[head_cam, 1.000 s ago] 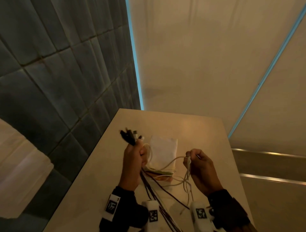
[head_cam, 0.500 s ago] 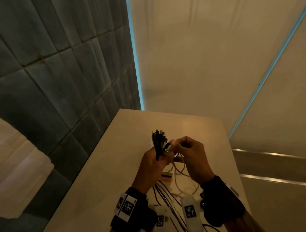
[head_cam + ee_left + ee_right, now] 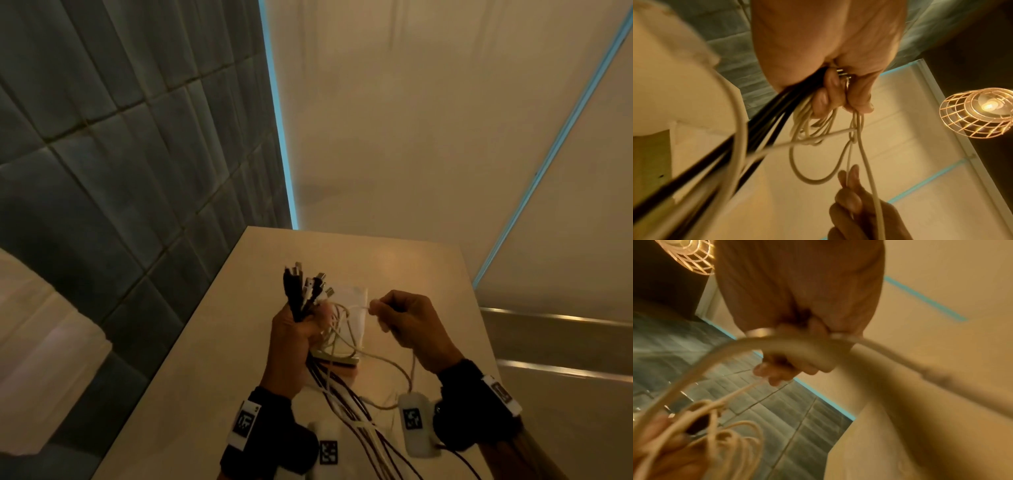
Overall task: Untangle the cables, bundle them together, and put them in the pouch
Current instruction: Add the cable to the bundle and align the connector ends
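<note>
My left hand (image 3: 301, 329) grips a bunch of black and white cables (image 3: 305, 291) just below their plugs, which stick up above the fist; the cords hang down toward me (image 3: 346, 404). In the left wrist view the curled fingers (image 3: 824, 97) clamp the cords (image 3: 777, 113). My right hand (image 3: 394, 315) pinches one thin white cable (image 3: 352, 307), stretched taut from the bunch to the right. The right wrist view shows that cable (image 3: 740, 391) running from the fingertips (image 3: 774, 374). A white cloth pouch (image 3: 356, 318) lies flat on the table behind both hands, partly hidden.
The beige table (image 3: 394, 260) stands against a dark tiled wall (image 3: 137, 171) on the left and a cream wall behind. A wire-cage lamp (image 3: 978, 113) glows overhead. A metal rail (image 3: 555, 315) runs at the right past the table edge.
My right hand has drawn away to the right from the left, pulling a white cable taut. The left hand stays up with the bunch of plugs.
</note>
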The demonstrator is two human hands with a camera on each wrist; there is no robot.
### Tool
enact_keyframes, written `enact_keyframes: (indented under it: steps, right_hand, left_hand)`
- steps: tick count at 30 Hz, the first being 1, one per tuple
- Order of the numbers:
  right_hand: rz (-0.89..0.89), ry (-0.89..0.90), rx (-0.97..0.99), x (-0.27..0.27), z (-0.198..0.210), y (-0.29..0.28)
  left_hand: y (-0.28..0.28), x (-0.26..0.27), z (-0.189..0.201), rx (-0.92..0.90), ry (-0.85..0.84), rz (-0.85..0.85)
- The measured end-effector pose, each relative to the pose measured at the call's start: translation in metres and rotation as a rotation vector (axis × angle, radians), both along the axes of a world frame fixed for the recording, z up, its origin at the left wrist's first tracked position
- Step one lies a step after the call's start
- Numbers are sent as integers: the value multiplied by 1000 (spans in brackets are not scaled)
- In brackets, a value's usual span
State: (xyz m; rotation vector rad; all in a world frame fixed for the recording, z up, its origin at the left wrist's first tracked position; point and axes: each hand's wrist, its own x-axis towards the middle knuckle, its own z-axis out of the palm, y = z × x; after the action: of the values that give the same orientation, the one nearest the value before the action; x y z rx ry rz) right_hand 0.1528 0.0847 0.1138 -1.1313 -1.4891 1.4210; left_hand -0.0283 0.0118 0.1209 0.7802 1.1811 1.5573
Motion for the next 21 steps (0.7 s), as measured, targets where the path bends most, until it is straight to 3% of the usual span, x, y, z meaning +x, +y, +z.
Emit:
enact_keyframes:
  steps: [5, 8, 11, 13, 17, 21]
  right_hand:
    - [-125, -155, 84, 29, -8, 21]
    - [-139, -368, 203, 34, -15, 27]
    - [-206, -659, 472, 28, -15, 18]
    - [-227, -628, 596, 14, 3, 1]
    - [116, -434, 266, -26, 27, -28]
    - [87, -358, 294, -33, 13, -26]
  left_hand:
    - [1, -10, -6, -30, -30, 31]
    - [2, -7, -8, -71, -17, 13]
    - [3, -5, -5, -89, -22, 14]
    - [4, -4, -3, -88, -21, 25]
    - [3, 5, 1, -90, 40, -6]
    - [2, 5, 5, -96, 46, -5]
